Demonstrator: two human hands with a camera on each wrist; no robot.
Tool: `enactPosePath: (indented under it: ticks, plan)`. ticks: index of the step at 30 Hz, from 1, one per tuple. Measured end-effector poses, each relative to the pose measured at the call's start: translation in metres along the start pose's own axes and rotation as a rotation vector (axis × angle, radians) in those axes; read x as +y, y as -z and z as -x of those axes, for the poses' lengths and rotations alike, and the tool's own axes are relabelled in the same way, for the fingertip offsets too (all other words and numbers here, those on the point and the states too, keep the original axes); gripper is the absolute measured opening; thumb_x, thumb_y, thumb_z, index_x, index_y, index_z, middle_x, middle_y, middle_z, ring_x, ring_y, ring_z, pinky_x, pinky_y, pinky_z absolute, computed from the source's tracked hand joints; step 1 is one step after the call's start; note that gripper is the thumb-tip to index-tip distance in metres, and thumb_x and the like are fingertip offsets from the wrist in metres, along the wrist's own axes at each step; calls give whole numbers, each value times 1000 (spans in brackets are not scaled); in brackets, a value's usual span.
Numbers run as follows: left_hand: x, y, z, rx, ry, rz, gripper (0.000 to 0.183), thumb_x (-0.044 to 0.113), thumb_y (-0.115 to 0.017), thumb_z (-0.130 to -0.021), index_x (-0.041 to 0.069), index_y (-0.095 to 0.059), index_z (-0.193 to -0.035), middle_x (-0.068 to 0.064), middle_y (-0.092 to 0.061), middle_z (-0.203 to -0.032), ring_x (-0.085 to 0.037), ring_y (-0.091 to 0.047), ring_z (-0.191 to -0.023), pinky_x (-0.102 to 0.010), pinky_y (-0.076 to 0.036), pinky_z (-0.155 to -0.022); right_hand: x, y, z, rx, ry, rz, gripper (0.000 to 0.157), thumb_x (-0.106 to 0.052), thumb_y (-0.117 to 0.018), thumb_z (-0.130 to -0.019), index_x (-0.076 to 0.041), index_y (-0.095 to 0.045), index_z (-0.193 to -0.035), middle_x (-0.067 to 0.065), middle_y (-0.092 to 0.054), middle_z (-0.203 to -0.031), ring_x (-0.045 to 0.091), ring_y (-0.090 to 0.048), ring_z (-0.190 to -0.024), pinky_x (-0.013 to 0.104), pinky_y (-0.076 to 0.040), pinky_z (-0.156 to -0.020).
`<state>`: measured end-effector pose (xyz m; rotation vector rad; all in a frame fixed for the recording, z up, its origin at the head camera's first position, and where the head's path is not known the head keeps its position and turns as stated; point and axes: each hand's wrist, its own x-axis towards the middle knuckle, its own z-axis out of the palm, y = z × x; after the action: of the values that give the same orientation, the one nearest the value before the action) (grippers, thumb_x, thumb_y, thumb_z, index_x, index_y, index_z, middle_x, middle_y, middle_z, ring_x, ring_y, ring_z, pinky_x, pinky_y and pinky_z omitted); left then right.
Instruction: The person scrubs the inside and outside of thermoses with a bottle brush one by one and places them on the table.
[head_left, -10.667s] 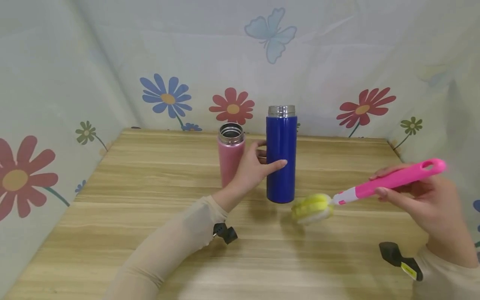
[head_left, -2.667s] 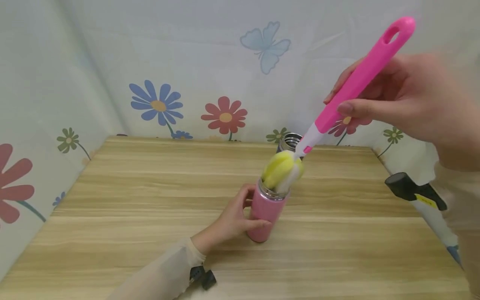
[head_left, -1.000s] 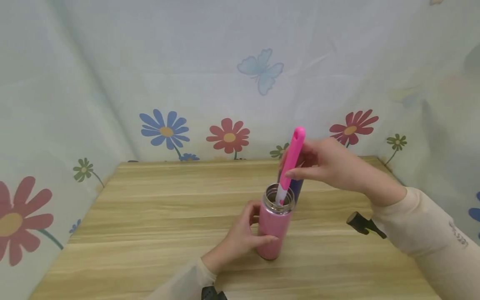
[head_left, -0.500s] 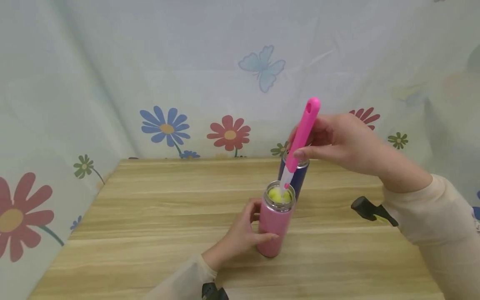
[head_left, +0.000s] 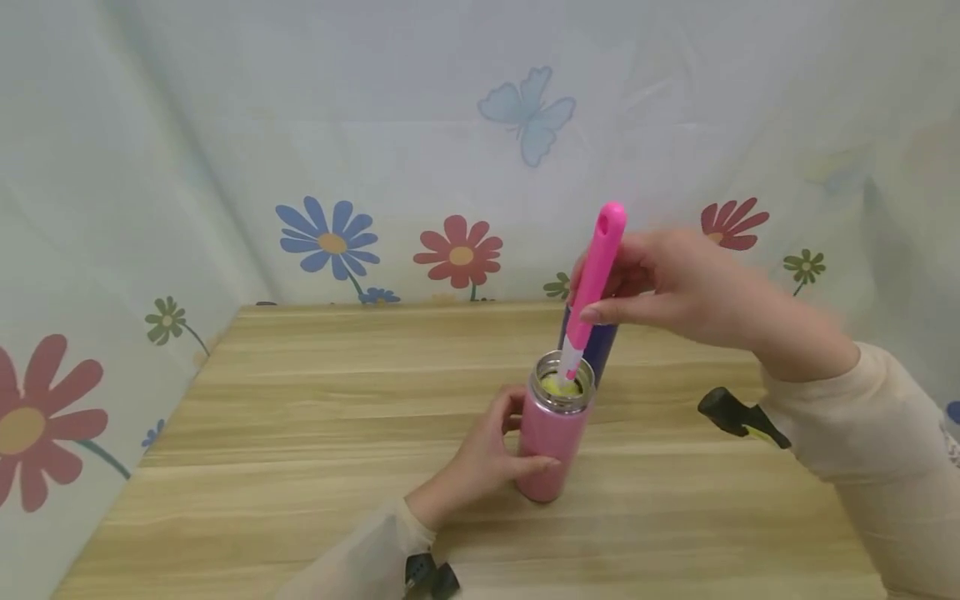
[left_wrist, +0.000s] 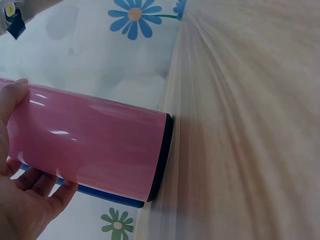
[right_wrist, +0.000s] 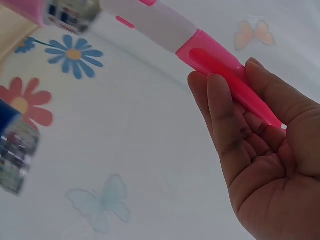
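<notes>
My left hand (head_left: pixel 483 458) grips the pink flask (head_left: pixel 553 437) round its side, thumb across the front. The flask stands lidless on the table, its steel mouth facing up. A bottle brush (head_left: pixel 596 271) with a pink handle and white collar slants down into that mouth. Its yellow sponge head (head_left: pixel 552 387) shows just inside the rim; the rest of the sponge is hidden. My right hand (head_left: pixel 675 287) pinches the handle between thumb and fingers, as the right wrist view also shows. Behind stands a blue flask (head_left: pixel 600 350), partly covered by the brush and right hand.
The wooden table (head_left: pixel 337 417) spreads out to the left and front. A white cloth (head_left: pixel 420 150) printed with flowers and a butterfly hangs behind and along the sides. Each wrist carries a small black camera (head_left: pixel 738 417).
Earlier the left hand held the blue flask; it later took the pink one. The brush went into the pink flask, rose until its sponge showed, and now sits slightly lower again.
</notes>
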<state>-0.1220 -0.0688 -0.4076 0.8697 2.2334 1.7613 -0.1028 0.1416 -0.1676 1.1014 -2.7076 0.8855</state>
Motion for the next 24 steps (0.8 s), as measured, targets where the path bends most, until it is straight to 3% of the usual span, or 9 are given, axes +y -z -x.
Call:
enactPosePath:
  ticks: [5, 9, 24]
  plan:
    - [1, 2, 1, 0, -16, 11, 71, 17, -82, -75, 18, -40, -133, -2, -56, -129, -19, -57, -117, -39, -48, -100, 14, -26, -3, -102, -21, -13, 22, -17, -76, -81, -10, -69, -100, -4, -73, -89, 3, -68, -80, 22, -58, -72]
    - [2, 2, 0, -2, -36, 2, 72, 16, -82, -74, 18, -40, -133, -2, -56, -128, -18, -57, -117, -35, -49, -100, 23, -41, -3, -117, -22, -22, 22, -16, -76, -81, -10, -68, -100, -5, -72, -90, 4, -68, -81, 22, -57, -73]
    - [3, 0, 0, 3, -48, -17, 71, 15, -82, -75, 16, -40, -132, -3, -56, -129, -18, -57, -117, -36, -49, -100, 31, -43, 4, -62, -64, -57, 23, -18, -76, -82, -8, -68, -102, -2, -73, -91, 6, -68, -79, 23, -57, -70]
